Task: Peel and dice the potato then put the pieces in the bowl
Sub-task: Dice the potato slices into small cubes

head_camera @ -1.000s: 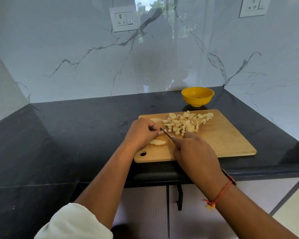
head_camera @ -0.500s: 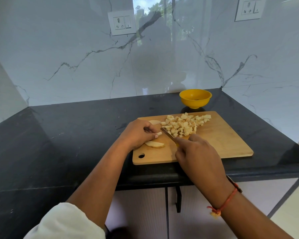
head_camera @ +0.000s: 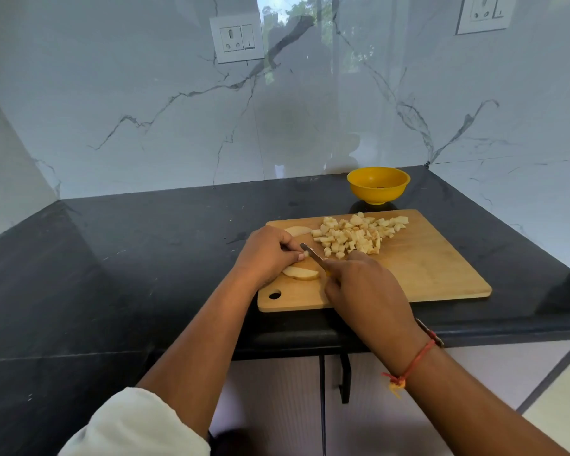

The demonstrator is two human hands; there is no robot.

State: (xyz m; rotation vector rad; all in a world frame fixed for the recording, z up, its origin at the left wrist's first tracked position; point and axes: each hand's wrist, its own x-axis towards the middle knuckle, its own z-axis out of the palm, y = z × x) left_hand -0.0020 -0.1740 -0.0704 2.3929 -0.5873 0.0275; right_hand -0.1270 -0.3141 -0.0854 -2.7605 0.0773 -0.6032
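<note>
A head-worn view looks down on a wooden board (head_camera: 425, 278) lying on a black worktop (head_camera: 129, 258). Everything here is placed by that board.

On its far middle sits a loose heap of pale potato dice (head_camera: 359, 235). At its left end lie 2 uncut slices (head_camera: 301, 274): 1 by the near-left corner, 1 at the far-left, partly hidden behind the hand. A yellow bowl (head_camera: 378, 185) stands just beyond the far edge, apart from the board, with no dice visible in it.

The left hand (head_camera: 267, 255) rests knuckles-up over the left end, fingers curled, its grip pinched on a small potato strip (head_camera: 305, 255). The right hand (head_camera: 366, 287) sits over the near edge, its grip clamped round the knife (head_camera: 311, 253). The handle is hidden under the hand, and the blade angles away and left to meet the left fingertips. Both forearms reach in from the near side.

Raw potato is likely stiff and light, with wet cut faces that may slip. The strip is probably best pinned flat side down, fingertips tucked back from the blade. The dice would scatter easily, so they look better scooped than picked up singly.
</note>
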